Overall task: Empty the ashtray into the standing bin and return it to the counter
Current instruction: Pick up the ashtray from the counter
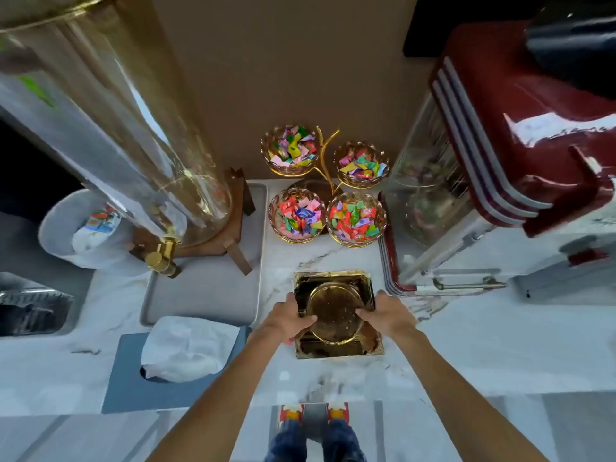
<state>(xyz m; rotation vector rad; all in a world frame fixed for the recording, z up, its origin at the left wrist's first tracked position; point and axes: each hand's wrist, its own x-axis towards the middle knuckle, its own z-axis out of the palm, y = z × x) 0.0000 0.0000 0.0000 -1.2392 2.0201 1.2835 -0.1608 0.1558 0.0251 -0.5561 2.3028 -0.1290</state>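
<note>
Both forearms reach in from the bottom edge. Left hand [289,316] clamped on the left edge of the ashtray [336,313], thumb over the round gold-rimmed dish in its middle. Right hand [383,313] clamped on the right edge, fingers lying on the dish rim. Ashtray is square, gold, sitting on the white marble surface [500,345], mid-front. Just left: grey tray [203,295] carrying a glass drink dispenser [110,135] on a wooden stand. Front left: tissue box [186,348]. Behind the ashtray: four candy bowls [325,188] on a gold stand. Right: red popcorn machine [500,161]
</note>
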